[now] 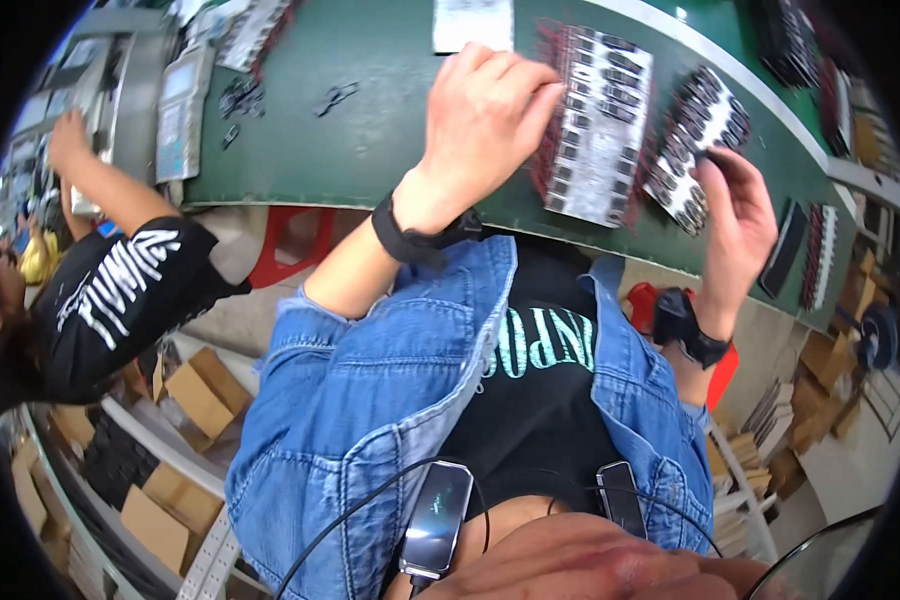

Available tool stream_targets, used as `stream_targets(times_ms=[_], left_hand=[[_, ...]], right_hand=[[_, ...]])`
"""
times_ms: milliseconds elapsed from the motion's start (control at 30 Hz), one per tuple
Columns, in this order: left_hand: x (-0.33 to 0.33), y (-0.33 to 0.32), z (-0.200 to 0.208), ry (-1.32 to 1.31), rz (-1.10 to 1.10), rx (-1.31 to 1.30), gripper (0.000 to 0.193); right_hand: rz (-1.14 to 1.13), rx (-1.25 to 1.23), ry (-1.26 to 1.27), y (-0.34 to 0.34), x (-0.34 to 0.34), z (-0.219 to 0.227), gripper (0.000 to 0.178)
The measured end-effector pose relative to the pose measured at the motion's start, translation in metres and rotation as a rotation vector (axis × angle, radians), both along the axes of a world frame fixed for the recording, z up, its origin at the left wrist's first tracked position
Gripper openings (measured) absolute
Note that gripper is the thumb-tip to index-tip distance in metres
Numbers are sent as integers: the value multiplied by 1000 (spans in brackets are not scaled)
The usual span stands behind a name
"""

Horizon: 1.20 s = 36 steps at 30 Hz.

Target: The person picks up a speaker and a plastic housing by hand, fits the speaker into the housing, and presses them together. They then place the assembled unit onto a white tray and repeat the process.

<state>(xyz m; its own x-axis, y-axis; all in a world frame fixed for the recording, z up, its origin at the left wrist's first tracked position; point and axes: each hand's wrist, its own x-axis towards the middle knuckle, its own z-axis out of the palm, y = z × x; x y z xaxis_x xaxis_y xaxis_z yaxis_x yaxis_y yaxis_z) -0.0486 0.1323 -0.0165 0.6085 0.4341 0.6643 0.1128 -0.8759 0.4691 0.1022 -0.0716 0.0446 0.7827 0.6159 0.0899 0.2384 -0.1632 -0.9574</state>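
Observation:
My left hand [490,120] is above the green table at the left edge of a pale board [590,195], with its fingers curled and the fingertips turned away. Whatever they grip is hidden. Rows of small black parts and red wires line that board. Over the near end of a second, slanted board [688,195] with similar black parts, my right hand [738,215] has thumb and forefinger pinched on a small black part [715,157], too small to name. Both wrists wear black bands.
Loose black pieces [336,97] and a small dark cluster [242,98] lie left on the green table [380,150]. A grey device with a screen [180,110] stands beyond. At right are a black strip [783,250] and a red-wired strip [820,258]. Another person [120,290] works at left.

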Motion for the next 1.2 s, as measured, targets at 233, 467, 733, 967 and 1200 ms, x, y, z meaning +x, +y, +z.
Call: stream_targets(times_ms=[233, 467, 733, 967, 1200], left_hand=[[-108, 35, -30, 234, 341, -92, 8], [-151, 70, -33, 350, 656, 21, 14], [-114, 43, -34, 237, 431, -113, 18], [-106, 36, -25, 303, 450, -164, 19], [-73, 34, 10, 163, 256, -255, 20]], right_hand=[[180, 32, 123, 8, -6, 4, 23], [293, -47, 191, 15, -20, 0, 23], [330, -103, 177, 25, -28, 6, 23], [339, -115, 202, 31, -27, 12, 22], [414, -76, 205, 66, -31, 28, 20]])
